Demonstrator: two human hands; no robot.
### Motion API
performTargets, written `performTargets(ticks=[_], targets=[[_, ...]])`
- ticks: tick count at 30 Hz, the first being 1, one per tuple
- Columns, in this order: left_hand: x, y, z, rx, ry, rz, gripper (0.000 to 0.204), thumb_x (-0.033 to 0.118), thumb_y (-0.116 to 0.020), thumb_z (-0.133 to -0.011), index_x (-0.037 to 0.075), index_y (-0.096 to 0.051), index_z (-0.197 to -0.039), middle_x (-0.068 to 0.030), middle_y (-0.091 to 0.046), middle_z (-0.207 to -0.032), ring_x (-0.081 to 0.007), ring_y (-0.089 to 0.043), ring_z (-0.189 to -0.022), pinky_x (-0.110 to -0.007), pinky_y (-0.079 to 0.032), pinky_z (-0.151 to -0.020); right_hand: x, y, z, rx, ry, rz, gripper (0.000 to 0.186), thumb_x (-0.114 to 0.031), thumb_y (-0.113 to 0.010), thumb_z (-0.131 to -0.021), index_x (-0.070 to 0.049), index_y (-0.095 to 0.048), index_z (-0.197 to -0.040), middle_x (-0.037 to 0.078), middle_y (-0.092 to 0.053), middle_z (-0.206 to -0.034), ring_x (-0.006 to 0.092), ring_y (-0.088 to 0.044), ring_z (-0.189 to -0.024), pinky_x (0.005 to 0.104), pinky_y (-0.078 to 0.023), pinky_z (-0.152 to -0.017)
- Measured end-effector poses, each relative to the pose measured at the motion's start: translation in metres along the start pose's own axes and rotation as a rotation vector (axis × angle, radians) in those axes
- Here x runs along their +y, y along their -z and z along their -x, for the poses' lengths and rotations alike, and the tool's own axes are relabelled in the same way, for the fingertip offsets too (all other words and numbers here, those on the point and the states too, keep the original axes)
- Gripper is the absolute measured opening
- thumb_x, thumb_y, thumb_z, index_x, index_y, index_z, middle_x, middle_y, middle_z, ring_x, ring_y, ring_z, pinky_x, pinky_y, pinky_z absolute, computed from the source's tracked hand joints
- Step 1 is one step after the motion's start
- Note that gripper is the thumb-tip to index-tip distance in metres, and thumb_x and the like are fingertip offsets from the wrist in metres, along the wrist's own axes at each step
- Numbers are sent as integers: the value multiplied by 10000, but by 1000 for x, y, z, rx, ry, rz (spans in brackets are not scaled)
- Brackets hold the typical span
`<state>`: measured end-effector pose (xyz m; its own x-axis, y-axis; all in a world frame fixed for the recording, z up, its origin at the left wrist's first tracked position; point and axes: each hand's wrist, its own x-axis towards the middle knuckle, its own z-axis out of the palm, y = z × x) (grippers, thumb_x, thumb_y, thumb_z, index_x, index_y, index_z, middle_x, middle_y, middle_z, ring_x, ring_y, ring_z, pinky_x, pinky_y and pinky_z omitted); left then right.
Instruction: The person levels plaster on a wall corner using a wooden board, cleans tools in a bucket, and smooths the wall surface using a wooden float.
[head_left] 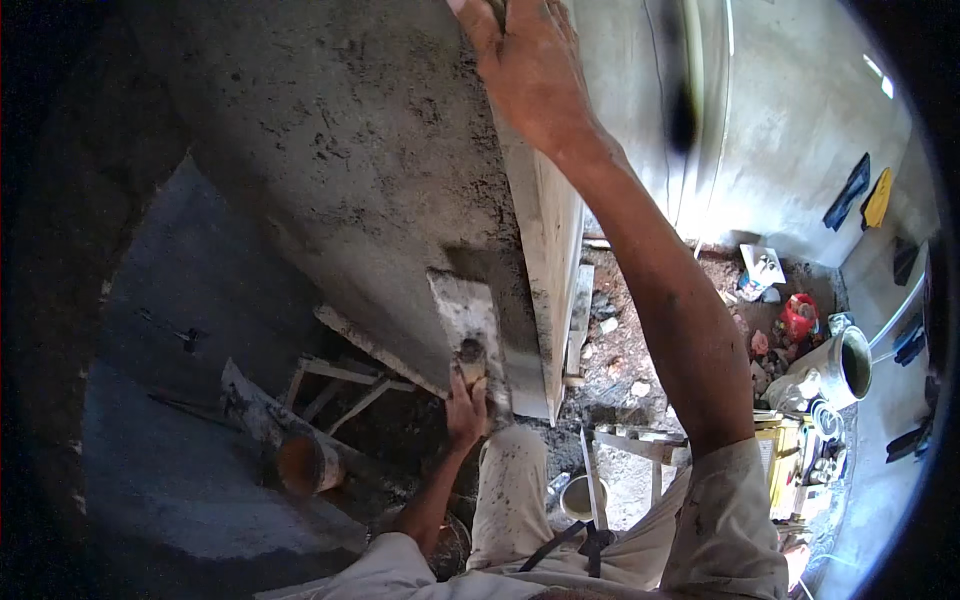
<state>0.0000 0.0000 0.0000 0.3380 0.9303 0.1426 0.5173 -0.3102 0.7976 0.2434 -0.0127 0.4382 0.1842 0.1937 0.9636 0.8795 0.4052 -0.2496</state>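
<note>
My left hand (465, 410) is closed round the handle of a long rectangular plastering float (450, 300), smeared with mortar and held against the rough grey rendered surface (350, 150). My right hand (525, 70) is raised to the top of the view at the surface's corner, fingers bent over something dark that is partly cut off by the frame. Below it runs a pale straight edge strip (550, 330) along that corner, down beside the float.
Below are wooden scaffold pieces (340, 390), an orange bucket (305, 465), a pale bucket (580, 500) and rubble (620, 330). At the right lie a red bag (798, 318), a large tub (840, 365) and clutter; clothes (850, 190) hang on the grey wall.
</note>
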Motion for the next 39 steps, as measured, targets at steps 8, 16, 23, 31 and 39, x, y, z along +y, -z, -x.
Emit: performTargets(ticks=[8, 16, 23, 31, 39], targets=[[38, 100, 5, -464, -195, -273, 483, 267, -562, -923, 87, -410, -1344, -175, -632, -1073, -324, -619, -957, -431, -505, -738, -3, -6, -14, -51, -121, 216, 629, -297, -517, -944, -93, -204, -1449, 170, -311, -1465, 356, -287, -1363, 452, -242, -1111], [130, 177, 82, -998, 33, -266, 554, 267, -568, -899, 125, -367, -1395, -197, -536, -1234, -348, -519, -1146, -414, -440, -926, -20, 26, -15, -145, -413, 69, 599, -276, -606, -881, -105, -356, -1397, 162, -364, -1438, 359, -355, -1312, 455, -281, -1080], [74, 267, 170, -1143, 103, -416, 501, 301, -520, -895, 123, -420, -1353, -180, -565, -1167, -305, -520, -1133, -378, -431, -934, -154, 174, 26, -903, -1137, 56, 637, -214, -613, -878, -53, -294, -1405, 219, -469, -1330, 402, -507, -1168, 467, -441, -947], [210, 247, 104, -1314, 584, -421, 638, 313, -465, -971, 129, -142, -1489, -138, -219, -1511, -329, -370, -1297, -443, -375, -1014, -319, 165, 113, -377, -2186, -672, 735, -391, -663, -860, -71, -298, -1412, 152, -567, -1214, 189, -605, -924, 287, -513, -726], [344, 128, 114, -1389, 844, -98, 739, 314, -677, -831, 66, -275, -1399, -170, -521, -1216, -285, -553, -1050, -437, -470, -857, -314, 196, 161, -556, -2072, -97, 965, -440, -727, -720, -55, -196, -1428, 253, -555, -1197, 372, -597, -1036, 434, -485, -845]])
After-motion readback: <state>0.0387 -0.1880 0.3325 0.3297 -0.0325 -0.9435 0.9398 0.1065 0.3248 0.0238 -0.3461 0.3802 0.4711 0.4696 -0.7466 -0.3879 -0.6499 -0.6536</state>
